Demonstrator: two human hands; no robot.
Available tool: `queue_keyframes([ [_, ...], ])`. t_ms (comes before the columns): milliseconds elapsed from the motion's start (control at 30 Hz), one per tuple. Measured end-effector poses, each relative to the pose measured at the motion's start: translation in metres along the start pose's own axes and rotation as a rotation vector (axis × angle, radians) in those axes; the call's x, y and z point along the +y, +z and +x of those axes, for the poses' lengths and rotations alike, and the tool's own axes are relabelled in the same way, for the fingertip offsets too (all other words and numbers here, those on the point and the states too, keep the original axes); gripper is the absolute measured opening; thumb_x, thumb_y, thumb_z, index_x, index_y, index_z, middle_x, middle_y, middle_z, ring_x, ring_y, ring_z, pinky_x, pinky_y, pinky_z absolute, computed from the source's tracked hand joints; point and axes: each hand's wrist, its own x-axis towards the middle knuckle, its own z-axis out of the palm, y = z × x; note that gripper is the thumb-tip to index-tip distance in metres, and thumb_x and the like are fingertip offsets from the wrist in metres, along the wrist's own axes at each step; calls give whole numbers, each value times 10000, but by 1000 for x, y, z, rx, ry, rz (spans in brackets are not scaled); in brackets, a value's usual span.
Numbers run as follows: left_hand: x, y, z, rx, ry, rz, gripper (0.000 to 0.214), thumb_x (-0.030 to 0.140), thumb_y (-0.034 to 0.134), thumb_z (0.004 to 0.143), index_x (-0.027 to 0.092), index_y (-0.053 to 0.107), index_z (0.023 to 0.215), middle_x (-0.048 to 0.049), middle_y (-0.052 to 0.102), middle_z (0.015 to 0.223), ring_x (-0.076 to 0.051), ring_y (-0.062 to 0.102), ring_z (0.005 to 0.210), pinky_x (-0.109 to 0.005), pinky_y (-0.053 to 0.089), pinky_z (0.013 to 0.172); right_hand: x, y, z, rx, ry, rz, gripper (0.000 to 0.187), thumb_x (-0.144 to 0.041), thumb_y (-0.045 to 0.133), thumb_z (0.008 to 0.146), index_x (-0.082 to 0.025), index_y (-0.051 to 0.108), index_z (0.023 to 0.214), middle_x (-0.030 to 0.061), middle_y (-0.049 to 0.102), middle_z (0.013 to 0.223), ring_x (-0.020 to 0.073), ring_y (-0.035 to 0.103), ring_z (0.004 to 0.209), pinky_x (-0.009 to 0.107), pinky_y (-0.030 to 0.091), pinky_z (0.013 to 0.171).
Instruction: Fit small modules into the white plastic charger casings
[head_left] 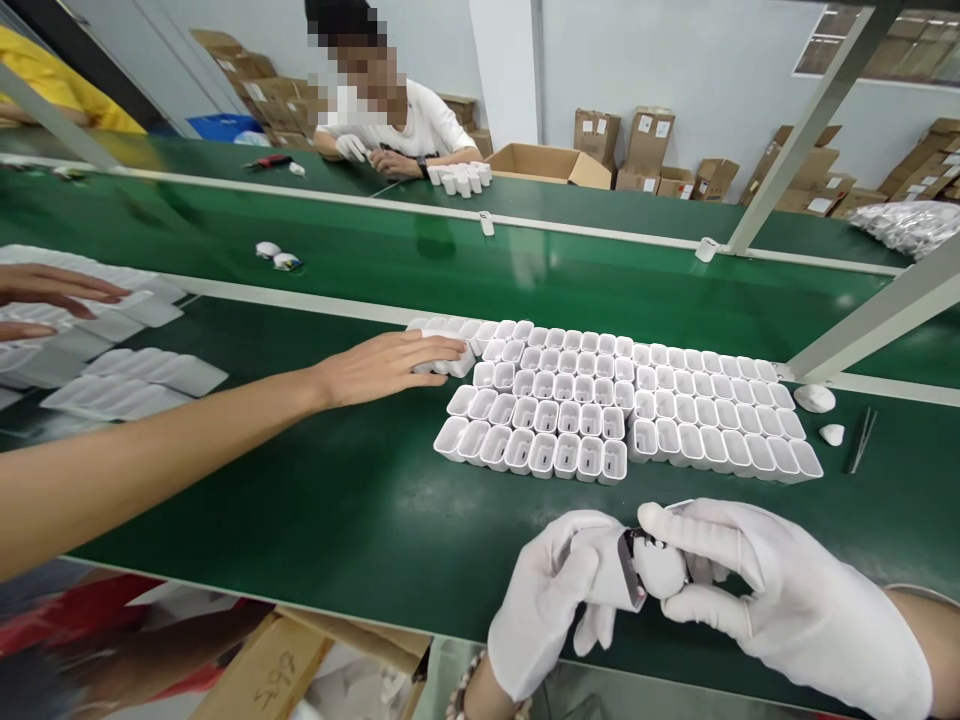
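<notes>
My left hand, in a white glove, is closed around a white plastic housing low over the bench's near edge. Its dark-rimmed open end faces right. A round white part sits at that opening, pinched between thumb and fingers of my gloved right hand. Whether the part is partly inside the housing, I cannot tell. Beyond my hands stand rows of white open-topped cups, several with a dark slot inside. More rows of cups continue to the right.
A co-worker's bare arm reaches from the left onto the cups. Tweezers and small white pieces lie at right. White housings are stacked at left. A metal post rises at right. Another person sits opposite.
</notes>
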Motion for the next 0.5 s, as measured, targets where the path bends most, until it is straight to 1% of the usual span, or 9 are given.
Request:
queue_keyframes([
  [67, 4, 6, 0, 15, 6, 66, 427, -219, 557, 686, 82, 658, 972, 70, 720, 1147, 67, 582, 1114, -160, 318, 1066, 0, -1, 0, -46, 36, 12, 281, -220, 551, 941, -248, 544, 1220, -14, 582, 819, 113, 547, 654, 268, 545, 738],
  [167, 15, 14, 2, 32, -30, 60, 378, -214, 585, 672, 92, 667, 879, 90, 746, 1061, 49, 624, 1058, -187, 338, 1070, 1, 0, 2, -31, 24, -27, 243, -204, 546, 932, -243, 569, 1171, -18, 584, 788, 102, 511, 600, 253, 533, 668],
  [267, 18, 21, 4, 20, -7, 26, 312, -185, 561, 706, 72, 661, 851, 87, 751, 1036, 46, 623, 1064, -180, 350, 1057, 2, 2, 7, -41, 10, -150, 184, -242, 608, 905, -230, 610, 1089, -23, 581, 750, 110, 509, 590, 250, 503, 614],
  [333, 16, 23, 6, 8, 39, 11, 270, -152, 526, 747, 55, 656, 863, 74, 742, 1064, 45, 602, 1101, -167, 355, 1043, 2, 4, 12, -46, -22, -248, 197, -313, 643, 893, -214, 633, 1063, -17, 582, 726, 126, 519, 586, 261, 479, 579],
  [367, 15, 23, 6, 2, 56, 9, 245, -127, 527, 765, 53, 656, 870, 71, 739, 1073, 44, 595, 1112, -158, 360, 1034, 2, 5, 15, -30, -58, -279, 229, -358, 635, 901, -210, 634, 1076, -16, 581, 710, 132, 516, 574, 260, 458, 550],
  [433, 17, 22, 6, 12, 62, -6, 183, -67, 570, 791, 62, 667, 877, 66, 743, 1057, 31, 605, 1097, -146, 369, 1026, 1, 6, 19, 44, -167, -262, 341, -429, 554, 947, -210, 576, 1208, -15, 598, 707, 132, 513, 561, 252, 431, 527],
  [467, 20, 22, 4, 58, 52, -30, 137, -30, 611, 798, 73, 676, 861, 65, 752, 1010, 16, 628, 1057, -151, 382, 1023, 0, 6, 20, 89, -223, -223, 397, -435, 505, 971, -217, 502, 1303, -18, 613, 718, 129, 515, 564, 247, 431, 537],
  [500, 25, 23, 0, 140, 42, -61, 85, 19, 651, 809, 89, 686, 842, 65, 759, 952, -4, 650, 1007, -164, 401, 1022, -1, 6, 20, 130, -267, -187, 447, -417, 470, 990, -229, 399, 1390, -21, 630, 739, 126, 520, 573, 243, 437, 559],
])
